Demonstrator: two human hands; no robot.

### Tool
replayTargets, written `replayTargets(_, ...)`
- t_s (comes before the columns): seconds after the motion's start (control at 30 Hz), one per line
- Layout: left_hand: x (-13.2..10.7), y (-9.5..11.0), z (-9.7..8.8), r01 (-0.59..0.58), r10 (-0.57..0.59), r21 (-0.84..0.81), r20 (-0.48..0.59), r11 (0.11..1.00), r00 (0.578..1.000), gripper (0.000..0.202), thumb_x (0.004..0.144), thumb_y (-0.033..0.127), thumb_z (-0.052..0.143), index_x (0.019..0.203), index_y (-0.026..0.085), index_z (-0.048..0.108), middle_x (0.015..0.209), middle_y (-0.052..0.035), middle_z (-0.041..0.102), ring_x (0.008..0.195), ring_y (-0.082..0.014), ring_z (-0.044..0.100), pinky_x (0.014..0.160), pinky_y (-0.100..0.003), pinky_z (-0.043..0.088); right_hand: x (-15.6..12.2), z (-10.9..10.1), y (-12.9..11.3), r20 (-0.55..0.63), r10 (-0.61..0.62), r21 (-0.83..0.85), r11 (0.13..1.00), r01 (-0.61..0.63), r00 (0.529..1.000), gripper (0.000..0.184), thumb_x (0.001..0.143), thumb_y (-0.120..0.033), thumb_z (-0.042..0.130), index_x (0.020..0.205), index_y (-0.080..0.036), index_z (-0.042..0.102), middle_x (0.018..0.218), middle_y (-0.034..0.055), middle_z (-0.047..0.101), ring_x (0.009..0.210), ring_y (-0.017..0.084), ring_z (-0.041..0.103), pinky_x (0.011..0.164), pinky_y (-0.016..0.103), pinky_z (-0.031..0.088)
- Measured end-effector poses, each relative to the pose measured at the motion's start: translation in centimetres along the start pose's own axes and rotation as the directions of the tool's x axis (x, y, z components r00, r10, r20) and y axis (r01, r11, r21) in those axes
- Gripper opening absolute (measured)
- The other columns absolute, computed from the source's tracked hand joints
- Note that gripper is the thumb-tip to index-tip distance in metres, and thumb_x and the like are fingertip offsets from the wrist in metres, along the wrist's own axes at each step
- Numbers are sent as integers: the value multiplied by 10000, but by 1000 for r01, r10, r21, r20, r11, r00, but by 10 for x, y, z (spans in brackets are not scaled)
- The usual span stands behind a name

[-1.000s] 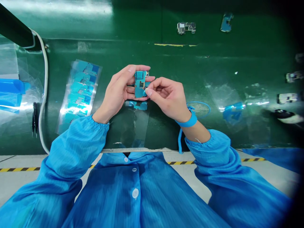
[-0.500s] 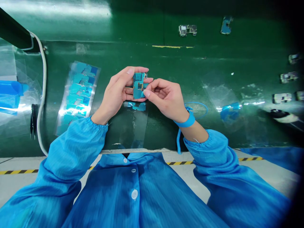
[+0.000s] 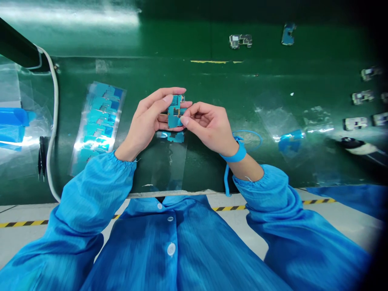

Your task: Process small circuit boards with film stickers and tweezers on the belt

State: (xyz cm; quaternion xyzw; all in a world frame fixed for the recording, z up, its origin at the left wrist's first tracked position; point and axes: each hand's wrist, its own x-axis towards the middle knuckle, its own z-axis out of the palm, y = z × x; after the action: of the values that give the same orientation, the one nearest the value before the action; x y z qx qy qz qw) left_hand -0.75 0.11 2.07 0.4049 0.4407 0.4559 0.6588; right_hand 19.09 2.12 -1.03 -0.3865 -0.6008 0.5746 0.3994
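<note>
Circuit board (image 3: 173,120) in left-hand fingers (image 3: 177,90)

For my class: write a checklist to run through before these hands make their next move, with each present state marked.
1. Board held by left hand: ok, thumb at its upper end.
2. Right hand free: not ok, fingertips at the board's lower right edge.
3. Wrist strap on: ok, right wrist.
4. Cord grounded: cannot tell, far end unseen.
5. Tweezers clear of both hands: ok, beside the white cable.
</note>
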Motion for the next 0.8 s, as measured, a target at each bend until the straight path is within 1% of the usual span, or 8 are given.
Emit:
replayTargets(0.1,-1,0,0,-10,9,18,4,1000,1000,411,1018,433,716,1376,233,740,1227,-85,851,1183,-331,835,834,-378,751,0,0,0,7,1,22,1000,-1,1000,441,902,-613,902,879,-214,716,864,31,713,754,154,630,678,296,595)
replayTargets(0.17,-1,-1,0,-20,20,26,10,999,1000,437,990,421,766,1385,234,738,1211,-87,853,1176,-329,835,850,-389,756,1,0,0,14,-4,32,999,4,1000,424,906,-589,900,875,-211,711,859,28,708,748,151,626,675,292,587)
replayTargets(0.27,-2,-2,-1,-42,41,34,29,999,999,476,976,434,809,1402,239,725,1225,-90,852,1164,-321,839,868,-396,760,1,-1,-1,18,9,23,1000,-10,1000,384,900,-537,900,877,-208,704,850,19,700,727,143,611,662,289,576)
replayTargets(0.4,-1,-5,-3,-59,56,70,42,996,998,530,981,481,819,1443,250,701,1274,-106,844,1274,-338,805,907,-397,759,1,-1,0,12,14,19,1000,-14,1000,328,894,-477,887,880,-205,705,822,9,692,708,139,600,646,285,560)
replayTargets(0.47,0,-7,-4,-68,65,80,49,994,997,557,982,497,819,1466,253,689,1316,-114,833,1295,-343,797,924,-407,758,2,-1,0,11,6,21,1000,-6,1000,315,896,-464,880,877,-203,704,811,9,693,712,142,609,650,288,562)
replayTargets(0.63,0,-9,-5,-100,97,56,52,993,994,536,999,491,807,1471,267,684,1418,-108,800,1316,-332,789,950,-392,752,2,-2,-2,-7,-38,15,999,38,999,308,953,-485,840,913,-200,729,864,23,727,751,151,651,701,301,590)
replayTargets(0.73,0,-6,-5,-117,116,52,27,992,993,533,1015,504,790,1483,279,665,1467,-106,778,1315,-325,791,965,-376,744,3,-3,-5,-77,-104,40,993,107,992,333,983,-526,824,981,-204,741,930,31,749,802,152,688,762,298,609)
replayTargets(0.8,-1,-3,-5,-120,119,70,17,990,993,530,1025,512,778,1491,292,655,1505,-103,757,1330,-328,783,985,-383,738,3,-3,-6,-116,-120,40,991,125,986,369,984,-564,826,999,-208,731,936,26,743,789,143,677,754,290,597)
